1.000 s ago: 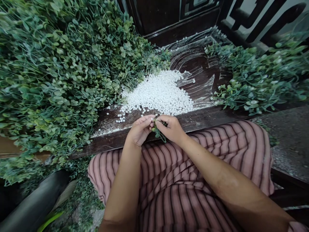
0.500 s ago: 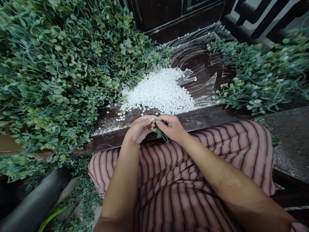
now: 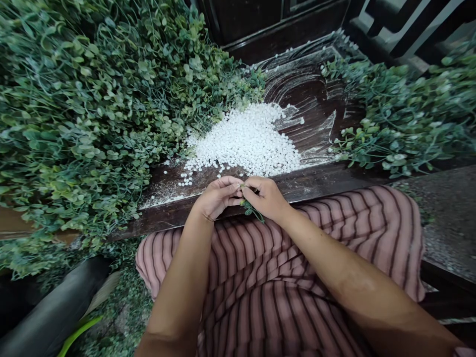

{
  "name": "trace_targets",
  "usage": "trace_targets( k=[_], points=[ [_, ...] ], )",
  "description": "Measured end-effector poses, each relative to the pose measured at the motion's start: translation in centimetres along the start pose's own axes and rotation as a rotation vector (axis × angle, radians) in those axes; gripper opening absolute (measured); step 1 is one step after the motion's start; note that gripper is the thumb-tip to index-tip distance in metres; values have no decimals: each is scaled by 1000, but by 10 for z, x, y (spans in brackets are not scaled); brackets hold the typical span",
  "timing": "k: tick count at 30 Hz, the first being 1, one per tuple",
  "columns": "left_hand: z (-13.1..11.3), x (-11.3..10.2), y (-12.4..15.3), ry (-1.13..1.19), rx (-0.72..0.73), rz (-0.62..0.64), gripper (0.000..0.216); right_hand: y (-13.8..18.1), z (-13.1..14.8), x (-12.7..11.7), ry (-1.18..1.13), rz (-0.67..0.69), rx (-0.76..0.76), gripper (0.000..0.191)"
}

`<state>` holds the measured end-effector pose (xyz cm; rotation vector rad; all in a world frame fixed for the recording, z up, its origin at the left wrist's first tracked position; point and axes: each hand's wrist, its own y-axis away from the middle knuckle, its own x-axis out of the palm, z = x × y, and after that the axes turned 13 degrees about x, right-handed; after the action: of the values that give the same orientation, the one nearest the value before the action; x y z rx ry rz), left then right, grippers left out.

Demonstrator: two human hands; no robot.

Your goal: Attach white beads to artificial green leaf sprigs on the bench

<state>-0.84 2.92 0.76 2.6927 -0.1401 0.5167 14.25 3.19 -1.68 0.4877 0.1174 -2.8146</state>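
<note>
The person's left hand (image 3: 217,199) and right hand (image 3: 268,199) meet in front of the dark brown wooden bench (image 3: 310,184), near its front edge. The right hand has its thumb and forefinger pressed together, and between them it pinches the thin stem of a small sprig with green leaves (image 3: 254,211); its other fingers are curled toward the palm. The sprig is between the two hands, held above the lap, and its leaves hang below the right fingers. The left hand is turned with the thumb toward the person; the tips of its thumb and forefinger are closed together beside the top of the sprig, and the other fingers are loosely bent. What exactly lies between these left tips (it is very small, so I cannot tell) may be only the end of the stem.

Just beyond the hands, on the bench, is a heap of small round white beads (image 3: 243,144), with some single ones scattered on its left side. A large mass of green leafy stems (image 3: 111,109) fills the left side, and a smaller bunch of green stems with whitish tips (image 3: 409,114) lies on the right. A pink cloth with dark stripes (image 3: 305,258) covers the lap.
</note>
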Motion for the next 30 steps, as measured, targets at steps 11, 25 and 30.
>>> trace_targets(
  k=[11, 25, 30],
  points=[
    [-2, 6, -1, -22, -9, 1, 27, -2, -1, -2, -9, 64, -20, 25],
    [27, 36, 43, -280, 205, -353, 45, -3, 3, 5, -337, -131, 154, 19],
    [19, 26, 30, -427, 309, -400, 31, 1, 1, -4, -340, -163, 171, 21]
  ],
)
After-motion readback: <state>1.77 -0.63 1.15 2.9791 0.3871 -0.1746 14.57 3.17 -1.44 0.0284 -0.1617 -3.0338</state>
